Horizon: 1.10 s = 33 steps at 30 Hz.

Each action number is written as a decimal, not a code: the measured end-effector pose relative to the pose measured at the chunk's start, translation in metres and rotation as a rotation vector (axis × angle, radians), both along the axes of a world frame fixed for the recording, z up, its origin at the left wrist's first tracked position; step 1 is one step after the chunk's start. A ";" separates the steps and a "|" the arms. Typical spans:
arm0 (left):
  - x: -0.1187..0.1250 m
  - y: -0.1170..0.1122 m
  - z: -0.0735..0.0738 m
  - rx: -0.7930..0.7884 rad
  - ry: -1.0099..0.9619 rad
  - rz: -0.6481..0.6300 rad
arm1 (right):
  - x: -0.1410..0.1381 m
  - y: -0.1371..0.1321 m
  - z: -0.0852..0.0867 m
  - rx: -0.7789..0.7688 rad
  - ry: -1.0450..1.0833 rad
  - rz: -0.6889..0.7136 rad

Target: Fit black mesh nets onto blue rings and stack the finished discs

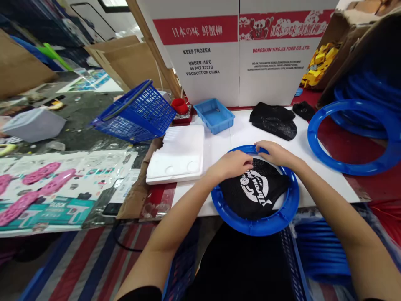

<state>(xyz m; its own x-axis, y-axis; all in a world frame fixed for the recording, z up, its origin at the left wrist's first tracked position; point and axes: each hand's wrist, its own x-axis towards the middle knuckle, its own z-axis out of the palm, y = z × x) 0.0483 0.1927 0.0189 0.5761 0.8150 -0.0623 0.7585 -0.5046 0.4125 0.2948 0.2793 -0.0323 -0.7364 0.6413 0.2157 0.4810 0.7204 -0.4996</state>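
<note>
Blue ring sits at the near edge of the white surface, its closest part poking past that edge, probably to keep it close to the body. Black mesh with white print spans most of the opening. The right hand pinches the ring's far rim, which I'd guess steadies it. The left hand is curled in low where mesh meets rim; can't tell if it's actually gripping anything.

Spare mesh pieces lie toward the far right corner, and another ring overlaps the right edge, both handy for the right arm, I reckon. Blue tray is parked by the far left corner, out of the way.
</note>
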 end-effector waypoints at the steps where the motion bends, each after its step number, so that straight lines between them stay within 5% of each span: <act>1: 0.006 0.011 -0.013 0.098 0.027 0.048 | -0.002 0.006 0.003 -0.030 0.012 0.036; 4: 0.019 0.024 -0.042 0.229 0.130 0.098 | -0.001 0.015 0.005 -0.122 0.030 0.079; 7: 0.022 0.020 -0.054 0.249 0.180 0.117 | 0.006 0.013 -0.003 -0.142 0.028 0.050; 13: 0.013 0.028 -0.052 0.229 0.064 0.116 | 0.001 0.002 -0.017 -0.061 0.079 0.009; 18: 0.002 0.043 -0.052 0.198 -0.271 0.097 | -0.008 0.002 -0.012 -0.201 0.174 -0.131; 23: 0.002 0.047 -0.056 0.266 -0.364 0.135 | -0.008 0.005 -0.008 -0.328 0.224 -0.178; 33: 0.005 0.059 -0.066 -0.084 -0.661 0.241 | -0.017 0.005 -0.017 -0.147 0.107 -0.184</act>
<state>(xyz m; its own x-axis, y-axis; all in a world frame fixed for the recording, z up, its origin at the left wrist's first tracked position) 0.0533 0.2517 -0.0469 0.3186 0.9325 0.1701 0.4225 -0.3004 0.8552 0.2779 0.2840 -0.0488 -0.5828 0.7923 0.1803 0.5361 0.5416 -0.6475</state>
